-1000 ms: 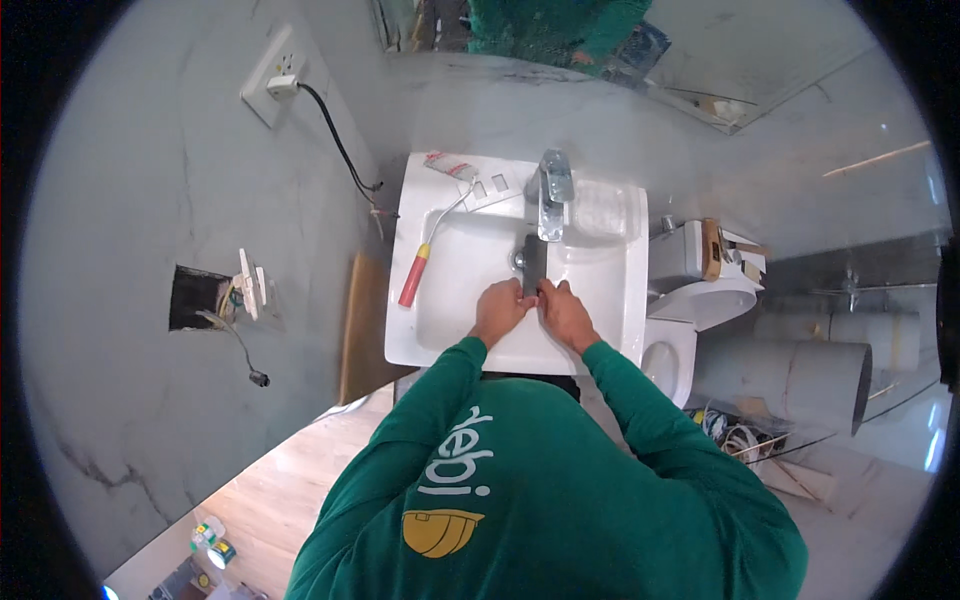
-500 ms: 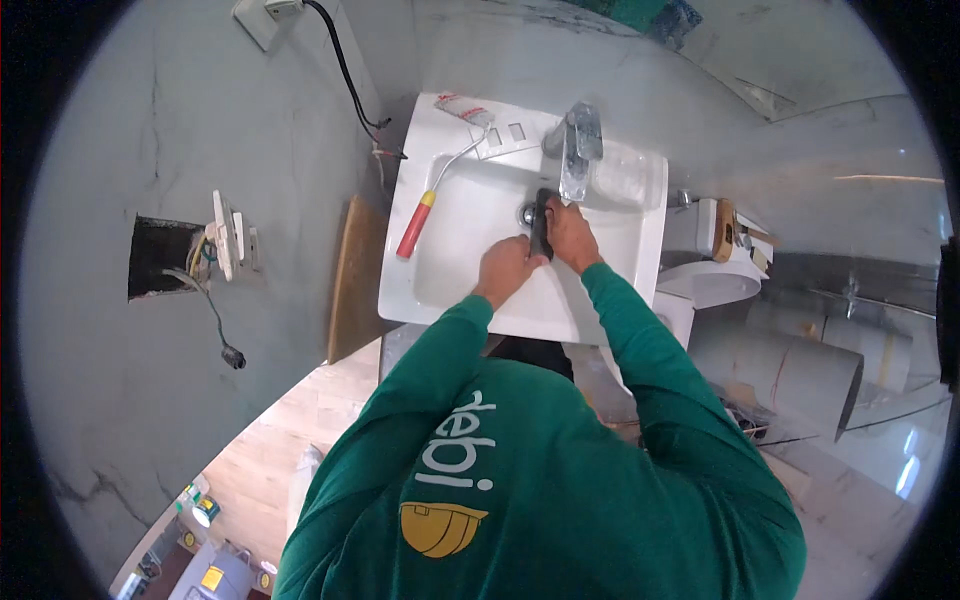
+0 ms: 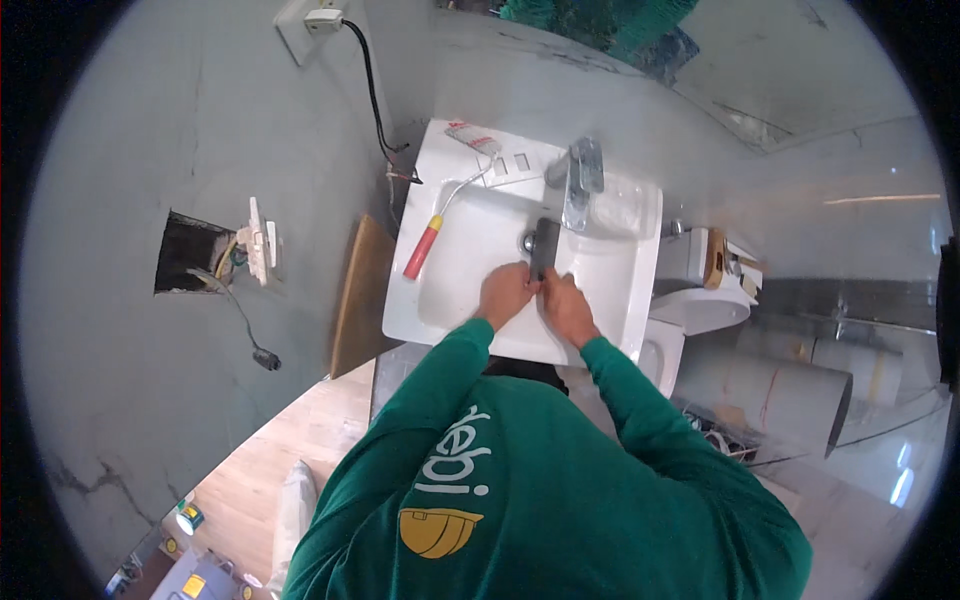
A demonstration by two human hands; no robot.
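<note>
A dark grey oblong object (image 3: pixel 545 247), its exact kind unclear, is held over the white washbasin (image 3: pixel 455 290) beside the metal drain (image 3: pixel 528 242). My left hand (image 3: pixel 507 293) and my right hand (image 3: pixel 567 308) both pinch its near end, fingertips close together. Just beyond stands the chrome faucet (image 3: pixel 580 185). To the left, a bent-wire tool with a red and yellow handle (image 3: pixel 424 250) leans over the basin's rim. A white frame plate (image 3: pixel 512 169) and a small packet (image 3: pixel 470 137) lie on the back ledge.
On the left wall, a socket (image 3: pixel 260 245) hangs by wires from a square hole (image 3: pixel 188 255). A black cable (image 3: pixel 368 80) drops beside the basin. A brown board (image 3: pixel 360 295) leans at the left. At the right is a toilet (image 3: pixel 705 305) with tools on its tank.
My right hand has slid from the object's far part to its near end, uncovering more of it. The whole view has shifted, so the basin appears lower.
</note>
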